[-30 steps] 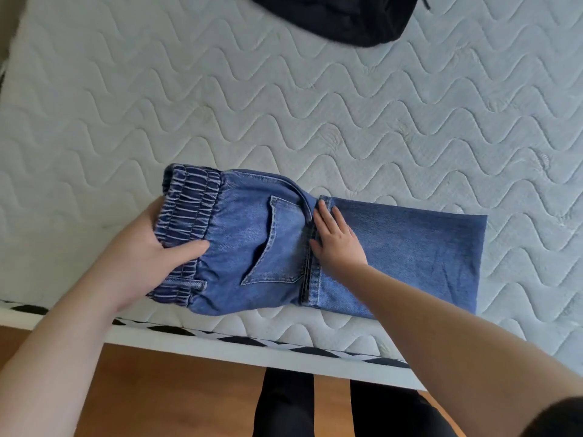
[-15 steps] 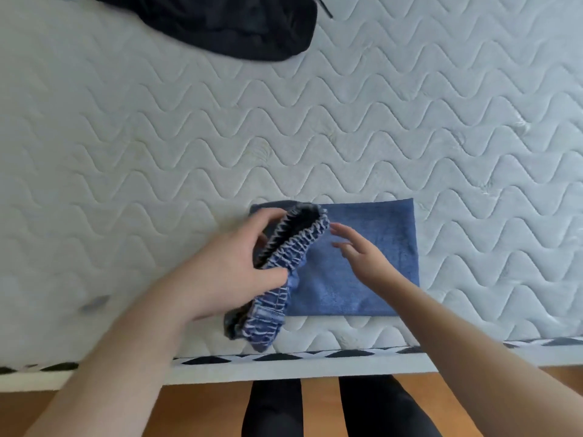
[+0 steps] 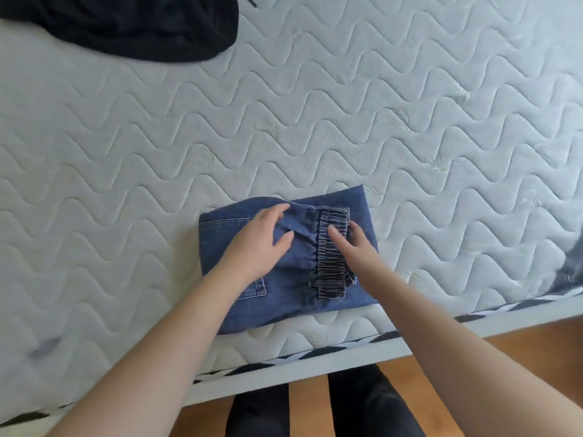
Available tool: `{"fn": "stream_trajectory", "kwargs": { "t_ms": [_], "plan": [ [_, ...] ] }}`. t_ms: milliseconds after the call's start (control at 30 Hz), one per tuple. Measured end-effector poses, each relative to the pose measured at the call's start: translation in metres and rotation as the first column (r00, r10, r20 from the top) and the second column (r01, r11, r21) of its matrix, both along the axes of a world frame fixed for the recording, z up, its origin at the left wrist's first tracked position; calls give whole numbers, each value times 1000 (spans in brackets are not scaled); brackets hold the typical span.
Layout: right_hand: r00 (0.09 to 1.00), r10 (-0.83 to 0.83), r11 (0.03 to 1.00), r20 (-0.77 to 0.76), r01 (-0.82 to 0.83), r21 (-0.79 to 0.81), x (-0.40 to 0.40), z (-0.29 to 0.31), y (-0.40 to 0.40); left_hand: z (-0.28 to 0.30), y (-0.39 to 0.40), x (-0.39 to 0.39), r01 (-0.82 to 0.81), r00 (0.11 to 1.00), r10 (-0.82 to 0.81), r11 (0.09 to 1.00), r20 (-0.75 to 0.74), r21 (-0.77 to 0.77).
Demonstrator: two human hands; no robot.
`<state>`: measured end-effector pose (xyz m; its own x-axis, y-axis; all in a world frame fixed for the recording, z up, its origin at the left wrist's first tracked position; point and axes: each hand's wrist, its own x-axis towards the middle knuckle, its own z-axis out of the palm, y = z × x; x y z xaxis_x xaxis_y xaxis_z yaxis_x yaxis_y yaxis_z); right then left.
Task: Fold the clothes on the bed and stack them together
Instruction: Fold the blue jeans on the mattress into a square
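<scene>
Blue jeans (image 3: 293, 288) lie folded into a compact rectangle near the front edge of the white quilted mattress (image 3: 315, 127). Their elastic waistband faces up on the right half of the fold. My left hand (image 3: 257, 244) lies flat on the top layer, fingers spread. My right hand (image 3: 356, 247) rests with straight fingers on the waistband. A black garment (image 3: 126, 23) lies crumpled at the far left of the mattress, away from both hands.
The mattress edge with its black-and-white trim (image 3: 315, 351) runs across the bottom, above a wooden floor (image 3: 536, 351). My dark-trousered legs (image 3: 362, 408) stand against the bed. A grey bit of cloth (image 3: 571, 269) shows at the right edge.
My left hand has carried the waistband half over to the right, laid it on the leg half and let go. Both hands now press flat on the folded jeans.
</scene>
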<state>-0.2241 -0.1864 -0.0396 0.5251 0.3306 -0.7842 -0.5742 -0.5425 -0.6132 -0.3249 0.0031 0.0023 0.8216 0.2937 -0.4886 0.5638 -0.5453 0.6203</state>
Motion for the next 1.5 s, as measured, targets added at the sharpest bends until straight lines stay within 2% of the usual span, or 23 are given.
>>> {"fn": "stream_trajectory", "kwargs": {
  "t_ms": [67, 133, 233, 300, 400, 533, 600, 667, 800, 867, 900, 967, 1033, 1100, 1200, 1367, 1433, 1500],
  "plan": [
    [987, 53, 998, 153, -48, -39, -3, -6, 4, -16, 21, -6, 43, 998, -49, 992, 46, 118],
    [976, 69, 996, 206, -57, -63, -3, -6, 7, -31, 37, -6, 112, 993, -120, 970, 23, 215],
    [991, 29, 999, 131, -32, 26, -1, 1, 2, -44, 49, -4, 229, 973, -230, 923, -35, 308],
    [996, 3, 995, 89, -12, 103, -4, 9, -7, -47, 53, -4, 314, 940, -342, 885, 23, 344],
    [999, -18, 984, 41, 10, 179, -11, 18, -16, -49, 49, -7, 340, 903, -402, 886, 152, 316],
    [1000, -25, 980, 13, 22, 199, -12, 20, -19, -55, 45, -4, 374, 901, -411, 898, 138, 232],
    [998, -47, 986, 30, 42, 164, -9, 13, -16, -57, 42, 5, 346, 922, -373, 913, 102, 217],
    [994, -51, 996, 94, 43, 83, -5, 3, -11, -62, 35, 17, 323, 937, -347, 908, 46, 268],
    [959, 36, 977, 282, 26, -213, 5, -17, 0, -80, 21, 35, 380, 925, -354, 834, -141, 401],
    [890, 168, 945, 424, -23, -325, 7, -25, 1, -91, 14, 35, 410, 912, -373, 788, -174, 459],
    [823, 262, 922, 503, -60, -382, 6, -28, 3, -96, 11, 31, 402, 914, -369, 779, -166, 481],
    [590, 479, 855, 650, -146, -498, -3, -29, 11, -107, 3, 19, 298, 949, -308, 793, -72, 532],
    [324, 597, 802, 734, -245, -545, -14, -34, 20, -113, 0, 14, 110, 983, -169, 846, 67, 522],
    [207, 681, 721, 703, -361, -592, -21, -45, 22, -114, 3, 17, -36, 989, -29, 907, 147, 419],
    [181, 780, 607, 598, -449, -656, -17, -61, 16, -117, 9, 24, -112, 982, 64, 954, 176, 280],
    [186, 836, 533, 516, -498, -684, -12, -69, 19, -127, 4, 23, 0, 990, -63, 889, 123, 458],
    [196, 844, 523, 500, -508, -685, -10, -69, 20, -125, 2, 26, 15, 993, -68, 877, 92, 479],
    [212, 845, 524, 491, -513, -680, -9, -68, 20, -117, -1, 23, -19, 991, -47, 877, 126, 480]
  ]
}}
